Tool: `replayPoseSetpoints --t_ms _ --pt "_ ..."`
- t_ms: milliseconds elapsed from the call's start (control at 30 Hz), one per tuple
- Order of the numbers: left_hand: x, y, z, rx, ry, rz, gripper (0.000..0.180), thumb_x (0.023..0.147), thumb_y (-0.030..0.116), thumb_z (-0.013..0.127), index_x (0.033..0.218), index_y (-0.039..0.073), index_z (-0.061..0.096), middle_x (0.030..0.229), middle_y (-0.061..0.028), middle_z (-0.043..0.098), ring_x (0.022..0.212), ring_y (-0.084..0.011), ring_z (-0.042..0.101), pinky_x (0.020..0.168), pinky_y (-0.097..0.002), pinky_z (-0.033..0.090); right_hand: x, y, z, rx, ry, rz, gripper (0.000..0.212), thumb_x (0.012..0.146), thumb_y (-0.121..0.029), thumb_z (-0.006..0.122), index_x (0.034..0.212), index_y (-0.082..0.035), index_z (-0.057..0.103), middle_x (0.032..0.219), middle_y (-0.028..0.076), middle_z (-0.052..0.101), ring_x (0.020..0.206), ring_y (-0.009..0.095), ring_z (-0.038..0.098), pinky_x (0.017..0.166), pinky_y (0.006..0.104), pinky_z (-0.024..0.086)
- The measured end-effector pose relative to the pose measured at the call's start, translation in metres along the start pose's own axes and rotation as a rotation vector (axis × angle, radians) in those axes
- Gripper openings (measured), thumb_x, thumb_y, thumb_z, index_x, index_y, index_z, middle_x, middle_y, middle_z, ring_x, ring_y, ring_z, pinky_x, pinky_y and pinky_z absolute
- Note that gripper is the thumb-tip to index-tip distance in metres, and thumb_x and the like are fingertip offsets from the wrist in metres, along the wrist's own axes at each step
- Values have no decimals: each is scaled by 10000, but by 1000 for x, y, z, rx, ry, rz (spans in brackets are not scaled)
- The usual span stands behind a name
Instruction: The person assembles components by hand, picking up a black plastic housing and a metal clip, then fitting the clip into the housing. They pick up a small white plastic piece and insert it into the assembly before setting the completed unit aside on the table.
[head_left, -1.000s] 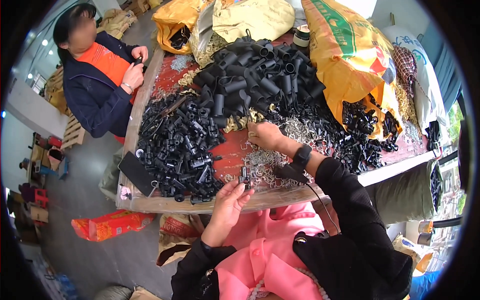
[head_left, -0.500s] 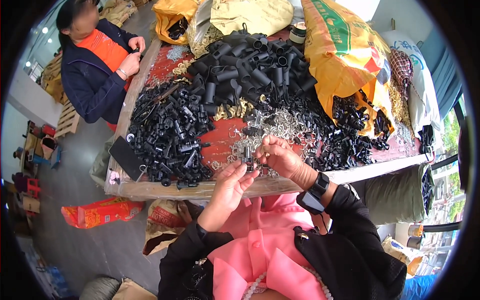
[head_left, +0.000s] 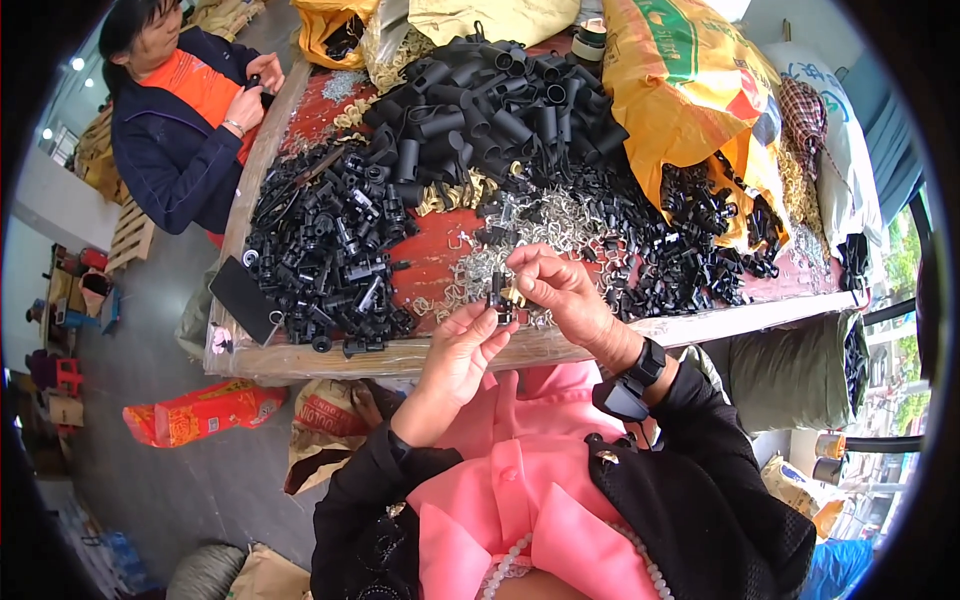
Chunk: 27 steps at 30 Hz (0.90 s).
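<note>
Near the table's front edge, my left hand (head_left: 458, 350) grips a small black plastic part (head_left: 496, 292) upright between thumb and fingers. My right hand (head_left: 572, 300) is closed in a pinch beside it, thumb against forefinger. At its fingertips a small brass-coloured piece (head_left: 514, 296) touches or nearly touches the black part; the contact is too small to make out. Beyond my hands lies a heap of bent silvery metal clips (head_left: 540, 225). Left of them is a pile of black plastic fittings (head_left: 345, 265), and more small black parts (head_left: 670, 280) lie to the right.
Black tube-shaped pieces (head_left: 480, 110) are heaped at the back of the red-topped table (head_left: 435, 255). A yellow sack (head_left: 680, 110) spills black parts at the right. A dark flat tablet-like object (head_left: 243, 302) rests on the left corner. Another person (head_left: 180, 130) stands at the left side, handling something small.
My right hand has brought the brass-coloured piece left against or close to the black part. The left hand keeps its hold. The whole view has shifted slightly.
</note>
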<state>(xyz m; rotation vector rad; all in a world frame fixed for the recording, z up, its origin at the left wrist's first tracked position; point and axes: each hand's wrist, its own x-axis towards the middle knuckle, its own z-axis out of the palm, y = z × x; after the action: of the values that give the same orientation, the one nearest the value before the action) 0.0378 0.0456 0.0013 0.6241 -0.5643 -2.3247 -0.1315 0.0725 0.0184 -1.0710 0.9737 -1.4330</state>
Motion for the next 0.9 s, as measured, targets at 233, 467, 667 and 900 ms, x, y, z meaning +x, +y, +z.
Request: replayPoseSetpoints --t_ms 233,467,667,900 --pt "-4 -2 0 2 -1 3 110 795 91 548 903 69 546 885 -40 581 812 -212 585 712 -261 481 -4 -5 10 -239 -53 -28 116 802 -138 554 767 -29 537 1007 34 442 760 75 457 651 208 414" --pt "-8 -9 -6 47 54 -22 90 801 109 544 882 71 549 859 -34 582 785 -186 587 703 -253 485 -16 9 16 -568 -18 -155 133 763 -139 606 776 -53 505 930 44 489 863 105 449 696 240 401" --pt "-7 -2 -4 28 29 -124 121 806 126 539 896 46 550 848 -64 588 763 -180 587 670 -229 489 -11 14 16 -9 -50 142 113 776 -106 583 828 -49 500 993 39 479 824 96 467 733 238 397" --pt "0 9 -17 -1 64 -134 155 794 107 531 926 25 543 852 -100 588 755 -170 585 659 -222 487 58 16 -24 -1028 -46 -31 178 710 -145 611 837 -54 527 863 76 512 833 197 517 716 322 414"
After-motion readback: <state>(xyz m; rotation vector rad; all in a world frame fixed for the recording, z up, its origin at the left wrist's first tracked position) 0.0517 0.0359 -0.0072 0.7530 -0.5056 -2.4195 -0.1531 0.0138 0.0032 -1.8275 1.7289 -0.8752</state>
